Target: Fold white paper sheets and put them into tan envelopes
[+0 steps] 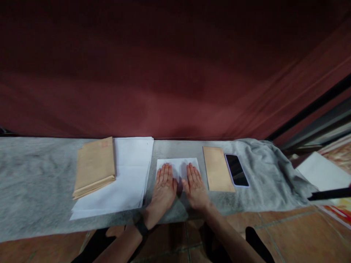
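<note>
While I watch over the head feed, the small white sheet (178,166) lies on the gray cloth-covered surface (38,182), near the middle, square to me. Both hands are on it, spread a bit apart. Left hand (163,187): palm down, flat, fingers extended over the sheet's left half. Right hand (196,188): same pose, mirrored, over the right half. Thumbs point inward with a gap between them, white paper showing there and along the far edge. Can't tell if the sheet is folded; the hands cover too much.

Just left of it: larger white sheets (134,171), stacked, edges slightly out of line. A pile of brown envelopes (95,162) overlaps their left part, tilted, layered edges toward me. Just right of the sheet: a single brown envelope (218,170), lying flat. Right beside that, a phone (237,170), dark screen up, pale purple case.

Black band (142,227) on the left wrist. Cloth bunches up toward the right end. Behind the surface, a dark red fabric sheet (164,80); below, a tiled floor (296,233). Far right, a pale panel (326,170), too blurred for me to identify.
</note>
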### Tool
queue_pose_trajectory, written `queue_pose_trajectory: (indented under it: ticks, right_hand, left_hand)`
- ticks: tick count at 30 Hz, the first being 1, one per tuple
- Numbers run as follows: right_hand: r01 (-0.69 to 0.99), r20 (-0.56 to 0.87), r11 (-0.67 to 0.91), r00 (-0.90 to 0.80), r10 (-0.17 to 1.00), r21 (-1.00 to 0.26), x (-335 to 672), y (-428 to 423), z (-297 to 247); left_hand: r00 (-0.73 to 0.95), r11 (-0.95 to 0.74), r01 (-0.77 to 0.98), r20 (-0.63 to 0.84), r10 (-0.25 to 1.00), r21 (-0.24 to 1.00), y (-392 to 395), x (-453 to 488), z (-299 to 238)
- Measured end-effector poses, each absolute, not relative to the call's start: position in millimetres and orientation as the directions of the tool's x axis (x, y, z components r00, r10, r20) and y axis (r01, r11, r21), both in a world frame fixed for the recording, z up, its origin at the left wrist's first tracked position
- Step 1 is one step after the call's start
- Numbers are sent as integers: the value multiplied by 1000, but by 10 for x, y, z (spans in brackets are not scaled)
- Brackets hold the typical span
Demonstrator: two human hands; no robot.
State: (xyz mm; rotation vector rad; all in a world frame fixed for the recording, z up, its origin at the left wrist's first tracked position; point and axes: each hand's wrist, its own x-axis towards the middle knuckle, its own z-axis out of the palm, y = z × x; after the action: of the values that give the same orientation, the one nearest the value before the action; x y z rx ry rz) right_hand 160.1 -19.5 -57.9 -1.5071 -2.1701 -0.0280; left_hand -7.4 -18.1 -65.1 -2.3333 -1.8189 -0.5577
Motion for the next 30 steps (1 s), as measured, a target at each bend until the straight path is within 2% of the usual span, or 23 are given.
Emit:
queue_pose_trajectory:
  ticks: [2,5,11,22,30]
  right_hand:
    - [821,379,489,-369,849,-294,1538,-318,-543]
    - [792,360,519,-405,841,-321,1516,-450,-541]
    - [817,359,538,-449,818,-207,1689,-468,-630]
    - [903,343,417,-363,866,-100,1884,-545,-599]
    - [934,423,351,-294,857,-62,1876,-599,-629]
  left_hand:
    - [287,-351,930,376,881,113,-321,28,-677]
    - [337,-398,913,388,858,88,-499,121,-713]
    - [339,-373,927,341,877,41,-601,42,-670]
    - [263,-315,945,376,889,84,-628,-215,-638]
    - [237,-294,950,372,897,104,-633,-322,-592]
